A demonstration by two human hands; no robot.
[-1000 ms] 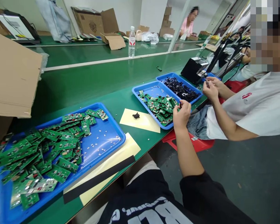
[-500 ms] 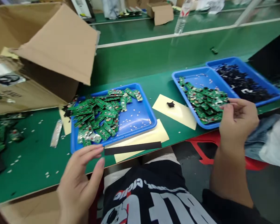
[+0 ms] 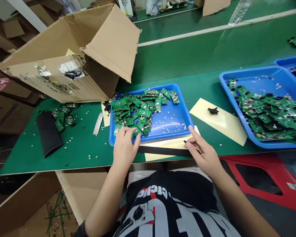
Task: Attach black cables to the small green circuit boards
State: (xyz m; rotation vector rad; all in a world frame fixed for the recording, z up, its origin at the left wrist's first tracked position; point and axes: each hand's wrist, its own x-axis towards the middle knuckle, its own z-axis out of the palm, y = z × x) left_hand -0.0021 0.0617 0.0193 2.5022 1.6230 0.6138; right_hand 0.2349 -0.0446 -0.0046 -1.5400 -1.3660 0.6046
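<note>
My left hand is at the front edge of a blue tray, fingers apart, with its fingertips by a heap of small green circuit boards. Whether it touches a board I cannot tell. My right hand pinches a small black piece, its index finger raised near the tray's right front corner. Below both hands a long black strip lies across a cream paper sheet at the table's front edge.
To the right stands another blue tray of circuit boards, beside a cream sheet bearing a black clump. An open cardboard box stands back left, with a black sleeve-like piece in front. A red stool is at right.
My right hand has moved from the right tray's boards to beside the black strip. My left hand has moved up to the left tray's boards. The view has turned left.
</note>
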